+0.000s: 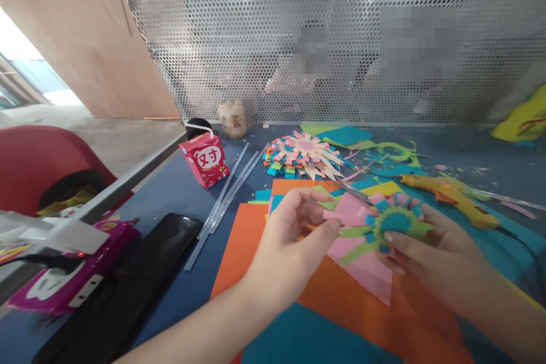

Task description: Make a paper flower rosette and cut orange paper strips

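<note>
- Clock directions were read from the paper flower (394, 222), top of view = 12.
- Paper flower: at right of view centre, above the desk (160, 193) and over the orange sheet (249, 239) and pink sheet (375, 278). Blue centre, green fringed ring, blue and pink outer petals; green strips pointed toward 9 o'clock.
- Right hand (430, 247): closed around the flower's edge, thumb on its face near the centre, fingers behind.
- Left hand (294, 239): at 9 o'clock, partly open, fingers curled, thumb extended toward the tip of 1 green strip. Could not tell whether thumb and strip touched.
- Scissors (354, 189): between 10 and 11 o'clock, partly hidden.
- Stack of fringed paper flowers (301, 153): 10 o'clock, pink piece on top.
- Glue gun (454, 199): 2 o'clock, yellow and orange, small red light visible, black cord (522, 244) at its handle end.
- Clear sticks (228, 199): 9 o'clock, lying beside the red drink carton (207, 160), which stood upright with a white straw.
- Black phone (128, 290): between 8 and 9 o'clock, just beside the magenta power strip (81, 267).
- Paper scraps (398, 153): near 12 o'clock.
</note>
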A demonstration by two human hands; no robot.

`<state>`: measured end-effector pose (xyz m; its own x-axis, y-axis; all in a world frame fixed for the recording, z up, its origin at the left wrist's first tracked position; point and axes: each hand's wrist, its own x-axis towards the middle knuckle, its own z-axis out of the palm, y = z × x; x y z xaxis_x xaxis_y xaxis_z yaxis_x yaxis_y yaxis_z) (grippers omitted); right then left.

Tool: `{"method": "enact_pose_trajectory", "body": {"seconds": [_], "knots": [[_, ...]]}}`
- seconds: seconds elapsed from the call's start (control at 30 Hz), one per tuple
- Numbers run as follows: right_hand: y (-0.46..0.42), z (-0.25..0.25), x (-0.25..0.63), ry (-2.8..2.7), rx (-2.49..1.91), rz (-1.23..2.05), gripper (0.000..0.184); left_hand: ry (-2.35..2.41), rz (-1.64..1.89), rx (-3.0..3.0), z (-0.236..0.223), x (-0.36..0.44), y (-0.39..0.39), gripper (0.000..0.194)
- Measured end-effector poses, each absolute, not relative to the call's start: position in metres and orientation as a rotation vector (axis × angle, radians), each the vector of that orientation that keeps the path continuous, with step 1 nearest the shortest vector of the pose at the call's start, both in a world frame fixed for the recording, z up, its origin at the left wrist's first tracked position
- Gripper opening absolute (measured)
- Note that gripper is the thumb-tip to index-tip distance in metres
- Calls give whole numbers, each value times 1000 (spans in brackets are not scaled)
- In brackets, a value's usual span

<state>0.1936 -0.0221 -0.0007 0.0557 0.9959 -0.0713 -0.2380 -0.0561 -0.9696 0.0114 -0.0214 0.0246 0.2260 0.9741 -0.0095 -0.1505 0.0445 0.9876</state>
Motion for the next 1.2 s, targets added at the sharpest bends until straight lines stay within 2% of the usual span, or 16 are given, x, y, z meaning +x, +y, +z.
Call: {"method": "enact_pose_trajectory", "body": {"seconds": [0.17, 0.37, 0.5, 0.57, 0.67, 0.87, 1.1, 1.2], "knots": [[-21, 4, 192, -940, -1077, 1369, 36, 981, 1116, 1197, 27, 13, -23, 12], [-22, 1, 195, -986, -1092, 1415, 34, 1004, 1156, 1289, 22, 15, -23, 11], [-19, -2, 197, -1040, -1077, 1418, 32, 1217, 1486, 1712, 13, 12, -27, 22], [-18, -2, 197, -1037, -1070, 1401, 32, 1155, 1569, 1996, 12, 10, -30, 26], [-18, 0, 197, -1030, -1051, 1403, 32, 1013, 1451, 2210, 14, 7, -34, 29], [-20, 2, 195, -1011, -1051, 1387, 31, 1128, 1312, 2101, 16, 8, -33, 23], [-20, 2, 195, -998, -1042, 1407, 32, 1074, 1197, 2041, 15, 8, -34, 28], [-20, 2, 196, -997, -1028, 1424, 38, 1040, 1168, 1952, 16, 9, -36, 29]]}}
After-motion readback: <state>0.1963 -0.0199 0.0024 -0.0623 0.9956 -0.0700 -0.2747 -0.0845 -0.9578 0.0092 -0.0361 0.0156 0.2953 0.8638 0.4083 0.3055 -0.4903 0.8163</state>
